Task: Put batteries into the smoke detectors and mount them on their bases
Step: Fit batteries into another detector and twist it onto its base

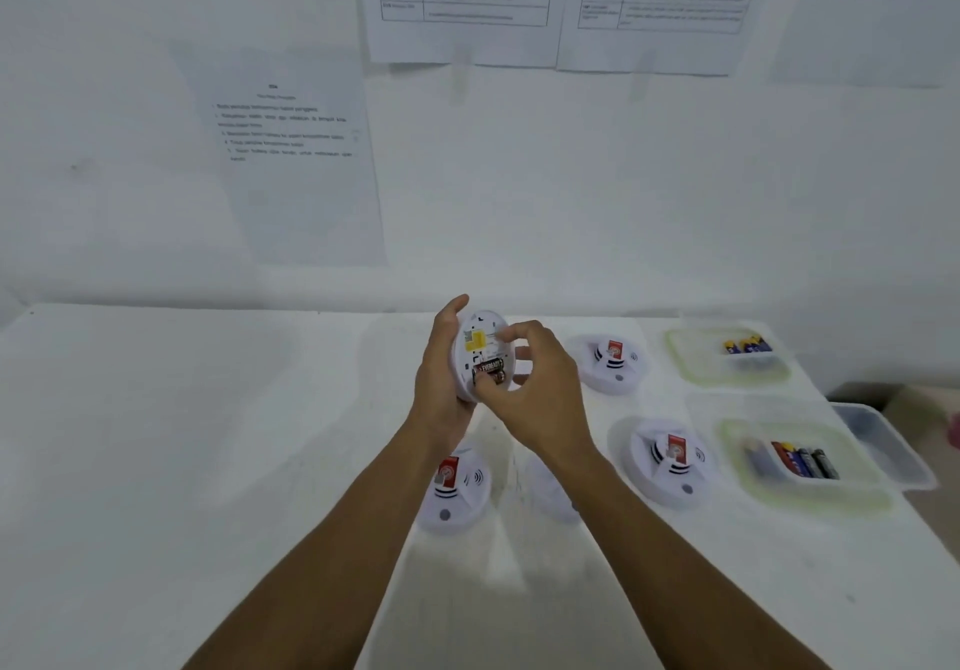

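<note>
My left hand (441, 373) grips a white smoke detector (480, 339) above the table, its back turned toward me. Black batteries (491, 368) sit in its open compartment. My right hand (535, 388) is curled over the detector's right side, thumb and fingertips pinching at the batteries. Three more white detectors with red tags lie face up on the table: one at the back right (613, 362), one at the right (670, 461), one below my left wrist (457, 487). A white round part (550, 492) lies partly hidden under my right forearm.
A clear tray (691, 357) at the back right holds blue and yellow batteries (748, 346). A nearer tray (737, 482) holds several batteries (805, 461). An empty clear container (883, 440) sits at the table's right edge. Printed sheets (301, 160) hang on the wall.
</note>
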A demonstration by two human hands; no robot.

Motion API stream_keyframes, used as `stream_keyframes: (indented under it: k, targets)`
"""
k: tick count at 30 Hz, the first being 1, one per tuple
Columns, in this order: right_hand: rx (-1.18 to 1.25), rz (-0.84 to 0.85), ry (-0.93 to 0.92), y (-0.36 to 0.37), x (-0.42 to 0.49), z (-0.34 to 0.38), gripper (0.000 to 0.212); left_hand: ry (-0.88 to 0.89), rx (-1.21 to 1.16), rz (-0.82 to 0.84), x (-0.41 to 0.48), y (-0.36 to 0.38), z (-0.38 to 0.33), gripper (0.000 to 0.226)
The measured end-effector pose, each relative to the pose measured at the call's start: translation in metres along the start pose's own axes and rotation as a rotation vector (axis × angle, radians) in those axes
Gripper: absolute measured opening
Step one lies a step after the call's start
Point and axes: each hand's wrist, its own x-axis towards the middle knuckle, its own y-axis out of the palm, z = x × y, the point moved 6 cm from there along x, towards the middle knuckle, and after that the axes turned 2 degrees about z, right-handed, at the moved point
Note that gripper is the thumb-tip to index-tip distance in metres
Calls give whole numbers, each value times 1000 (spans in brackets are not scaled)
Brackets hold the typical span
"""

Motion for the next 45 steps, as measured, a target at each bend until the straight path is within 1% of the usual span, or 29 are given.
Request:
stream_keyframes:
  k: [6,10,14,17,19,21,23,24,25,27,29,30,32,34,36,38,40,43,45]
  targets:
    - [-50,-70,68,-8,-13,3,52,9,75,27,-10,9,10,33]
    - [-22,-73,80,-26,-20,-7,47,16,82,23,-18,27,20,35]
    - [12,-56,-80,-57,-26,-18,30,-6,10,-25,-22,56,36,34]
    - [-86,-38,-215,-85,-33,-32,25,-36,-85,-19,-25,87,54,30]
    - [-133,-50,-311,-109,-37,-42,23,-59,-86,23,-24,107,68,44]
    - [-192,-72,-431,-133,-39,-51,19,-114,-86,38,-24,125,83,42]
    - [-260,-89,-538,-156,-43,-55,16,-157,-84,9,-22,138,104,63]
    - [-262,-92,-557,-169,-44,-58,14,-166,-94,-10,-21,144,113,70]
    - [-235,-97,-543,-182,-45,-61,11,-175,-111,-19,-19,149,124,74]
    - [-147,-114,-427,-214,-44,-72,10,-172,-139,-8,-22,166,136,74]
    - [-105,-104,-298,-246,-39,-92,16,-145,-173,-25,-23,178,143,62]
    - [-127,-89,-251,-262,-35,-104,19,-130,-195,-33,-22,182,146,55]
    - [-256,-20,-137,-288,-27,-133,14,-99,-236,-8,-24,191,150,44]
    - [-440,117,34,-301,-21,-164,7,-82,-226,7,-28,201,153,41]
    - [-587,239,162,-305,-19,-190,6,-91,-204,5,-31,208,158,41]
    - [-699,304,198,-303,-17,-203,11,-103,-179,5,-30,212,162,40]
    - [-777,329,210,-301,-17,-208,12,-113,-142,14,-30,216,165,39]
    - [-840,356,203,-296,-18,-215,8,-113,-117,12,-27,217,168,39]
    - [-827,360,222,-296,-18,-219,7,-105,-110,7,-24,218,167,39]
